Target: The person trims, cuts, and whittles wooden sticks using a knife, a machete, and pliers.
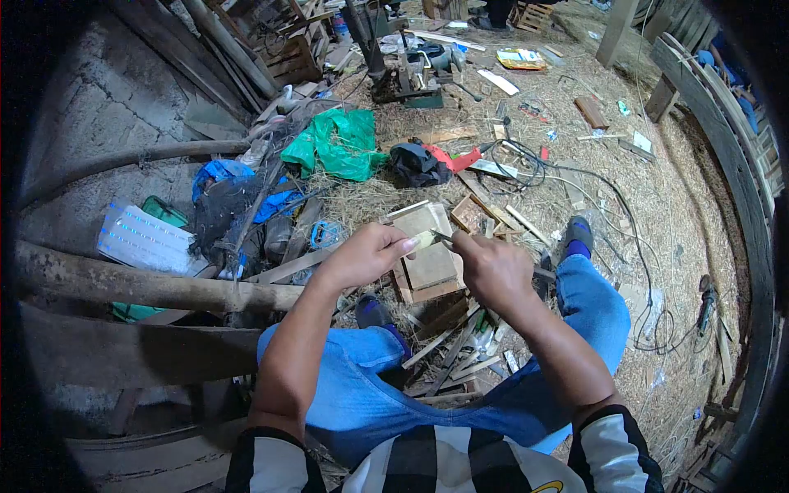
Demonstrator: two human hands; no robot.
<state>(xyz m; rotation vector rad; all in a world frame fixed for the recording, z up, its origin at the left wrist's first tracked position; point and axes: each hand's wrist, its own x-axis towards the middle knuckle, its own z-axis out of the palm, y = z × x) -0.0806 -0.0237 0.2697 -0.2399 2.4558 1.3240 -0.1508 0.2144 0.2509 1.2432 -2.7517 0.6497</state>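
Note:
My left hand (367,256) pinches a small pale piece of wood (423,241) between thumb and fingers. Closed around a knife (442,237), my right hand (497,267) has its dark, thin blade touching or very close to the wood's right end. The handle is hidden inside the fist. Both hands are over a wooden block (431,267) with a flat top, which stands on the ground between my legs.
Wood scraps (464,361) lie around the block. Beyond are a green plastic bag (341,144), a red tool (452,160) with a black bag, and a black cable (608,185). Wooden rails (156,283) run along the left, and a plank fence (723,148) stands on the right.

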